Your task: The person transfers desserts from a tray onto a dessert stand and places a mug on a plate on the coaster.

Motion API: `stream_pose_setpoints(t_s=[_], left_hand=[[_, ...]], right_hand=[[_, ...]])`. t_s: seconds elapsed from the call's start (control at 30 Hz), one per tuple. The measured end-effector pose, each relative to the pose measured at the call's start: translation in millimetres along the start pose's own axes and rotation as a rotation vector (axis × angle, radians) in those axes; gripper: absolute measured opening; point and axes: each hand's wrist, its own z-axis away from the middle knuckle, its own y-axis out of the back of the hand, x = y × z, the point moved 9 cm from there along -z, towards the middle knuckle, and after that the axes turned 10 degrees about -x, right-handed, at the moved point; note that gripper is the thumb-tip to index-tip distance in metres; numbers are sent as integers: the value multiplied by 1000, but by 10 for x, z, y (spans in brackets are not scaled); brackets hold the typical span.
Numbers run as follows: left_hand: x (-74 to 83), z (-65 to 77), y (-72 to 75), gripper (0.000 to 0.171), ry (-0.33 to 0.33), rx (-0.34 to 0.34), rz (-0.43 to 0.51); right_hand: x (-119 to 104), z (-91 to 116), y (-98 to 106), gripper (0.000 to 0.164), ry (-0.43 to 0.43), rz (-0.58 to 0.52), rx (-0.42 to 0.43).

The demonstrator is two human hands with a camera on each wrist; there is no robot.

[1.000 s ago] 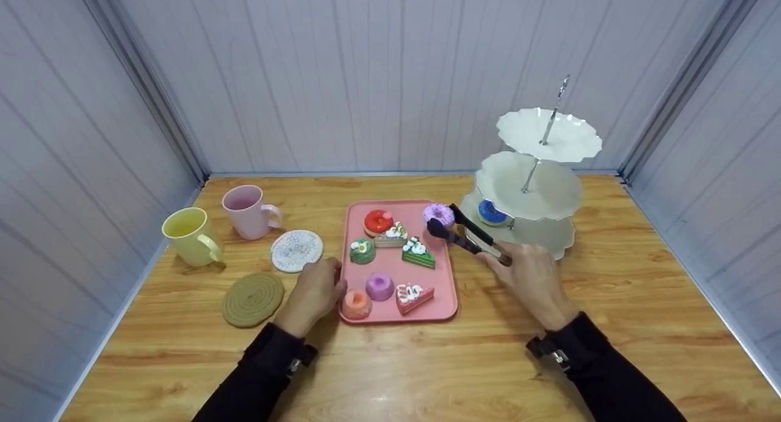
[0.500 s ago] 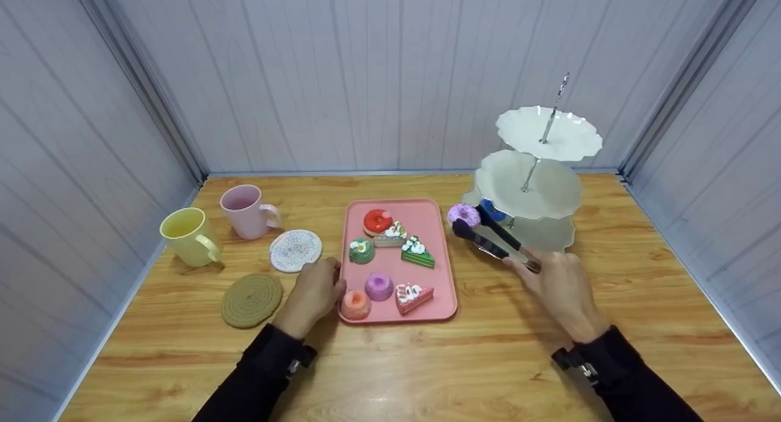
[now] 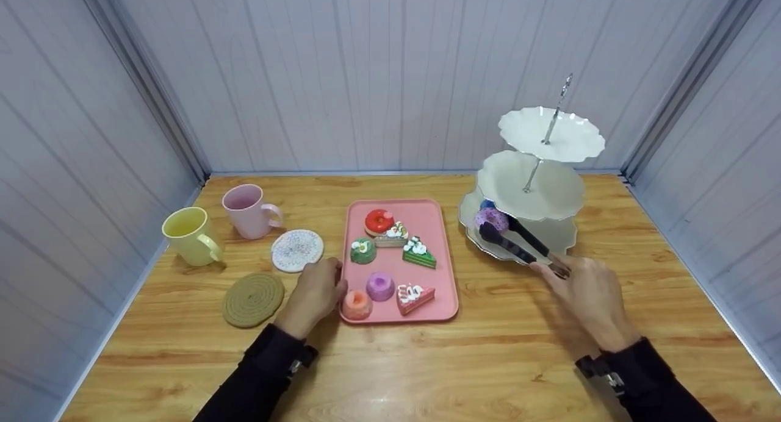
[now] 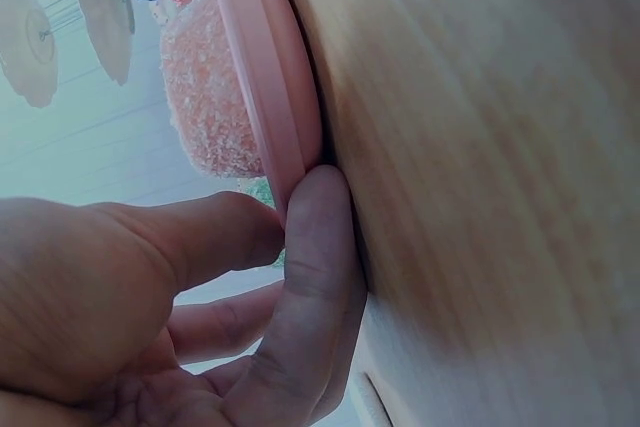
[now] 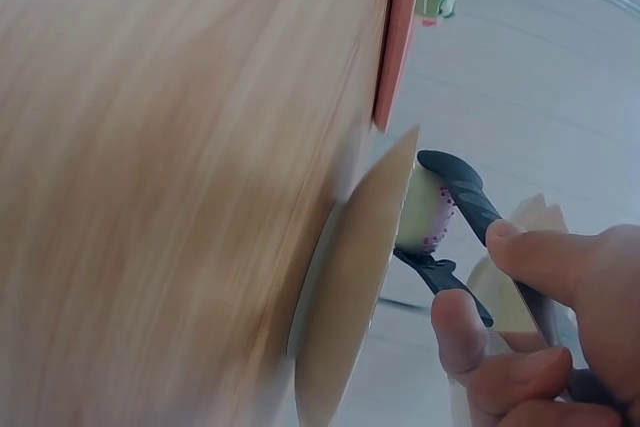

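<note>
My right hand (image 3: 583,291) grips black-tipped tongs (image 3: 515,248), squeezed around a purple donut (image 3: 492,219). The donut is at the left front of the bottom plate of a white three-tier stand (image 3: 552,236); in the right wrist view its pale base (image 5: 420,209) lies against or just over that plate. Behind it a blue donut (image 3: 486,203) is mostly hidden. My left hand (image 3: 314,294) pinches the left rim of a pink tray (image 3: 448,288), thumb on the rim and a finger low at its side. Several toy cakes and a red donut (image 3: 379,221) lie on the tray.
To the left stand a yellow mug (image 3: 190,236) and a pink mug (image 3: 249,211). A speckled white coaster (image 3: 297,250) and a woven brown coaster (image 3: 253,300) lie near my left hand. The stand's middle plate (image 3: 528,184) overhangs the bottom one.
My right hand has moved right with the tongs, carrying the purple donut from the tray's upper right corner to the stand's bottom plate. The left hand has stayed at the tray's rim.
</note>
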Motion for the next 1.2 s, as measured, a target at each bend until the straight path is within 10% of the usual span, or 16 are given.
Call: stream_pose_setpoints(t_s=[0.8, 1.2], left_hand=[[-5, -10, -12, 24, 23, -16, -11], [45, 51, 52, 8, -94, 123, -29]], right_hand=[[395, 94, 209, 39, -165, 14, -152], [545, 80, 239, 44, -209, 33, -180]])
